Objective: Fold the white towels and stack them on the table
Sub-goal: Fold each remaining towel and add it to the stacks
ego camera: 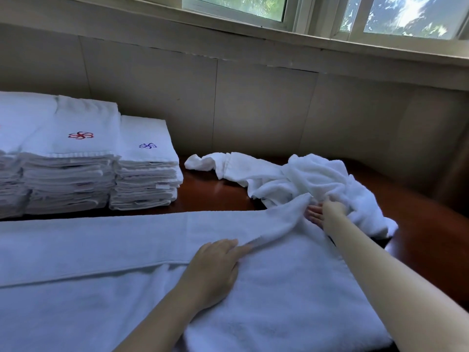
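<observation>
Two hands on spread towel [127,250] on table [215,193] | left hand [213,268] flat, fingers straight, pressing its middle | right hand [320,212] at its raised corner, grip unclear | folded stacks [76,168] behind it, left

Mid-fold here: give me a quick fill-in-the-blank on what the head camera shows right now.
1. The emblem on the taller folded stack is ____.
2. The emblem on the shorter stack beside it is ____.
3. The crumpled towels lie to the ____ of these stacks.
Missing words: red; blue; right.
</observation>
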A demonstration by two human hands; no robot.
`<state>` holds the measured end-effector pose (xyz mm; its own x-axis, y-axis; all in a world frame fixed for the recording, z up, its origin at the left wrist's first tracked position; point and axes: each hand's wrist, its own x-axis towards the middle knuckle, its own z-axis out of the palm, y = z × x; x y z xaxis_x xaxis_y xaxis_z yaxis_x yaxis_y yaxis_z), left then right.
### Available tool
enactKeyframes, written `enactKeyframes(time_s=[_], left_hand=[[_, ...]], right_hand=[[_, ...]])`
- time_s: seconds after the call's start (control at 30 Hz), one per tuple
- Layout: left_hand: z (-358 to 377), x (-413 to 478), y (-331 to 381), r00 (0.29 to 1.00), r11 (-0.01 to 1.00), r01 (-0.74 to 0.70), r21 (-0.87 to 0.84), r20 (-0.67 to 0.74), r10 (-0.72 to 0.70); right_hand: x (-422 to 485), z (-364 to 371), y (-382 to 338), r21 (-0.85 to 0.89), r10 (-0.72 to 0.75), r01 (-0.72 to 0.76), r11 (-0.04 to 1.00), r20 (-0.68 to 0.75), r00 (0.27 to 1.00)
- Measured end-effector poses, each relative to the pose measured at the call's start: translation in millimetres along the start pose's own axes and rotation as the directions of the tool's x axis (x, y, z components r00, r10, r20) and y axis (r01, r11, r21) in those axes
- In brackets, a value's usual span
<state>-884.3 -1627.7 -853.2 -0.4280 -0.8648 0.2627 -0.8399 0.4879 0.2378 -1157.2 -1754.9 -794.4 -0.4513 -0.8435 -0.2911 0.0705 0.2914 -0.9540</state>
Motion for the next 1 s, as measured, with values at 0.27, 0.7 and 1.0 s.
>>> enactKeyframes(time_s=[0.27,0.7,1.0], left_hand=[[-7.2,3.3,0.7,0.991,0.974,-0.133,-0.184,-0.054,0.125],[-8.7,-3.3,5.3,0.992,0.955,-0.123,-0.27,-0.066,0.109],[-8.2,-5.2,3.2,0.994,0.952,-0.105,-0.287,-0.068,0.089]], right_hand=[[-7.4,-28.8,-12.7,-0.279,0.092,0.03,0.96,0.415,0.905],[-10.5,-8.1,-13.3,-0.539,0.133,-0.024,0.842,0.164,0.977],[-21.0,-25.7,-8.5,-0.1,0.2,-0.192,0.976,0.083,0.976]])
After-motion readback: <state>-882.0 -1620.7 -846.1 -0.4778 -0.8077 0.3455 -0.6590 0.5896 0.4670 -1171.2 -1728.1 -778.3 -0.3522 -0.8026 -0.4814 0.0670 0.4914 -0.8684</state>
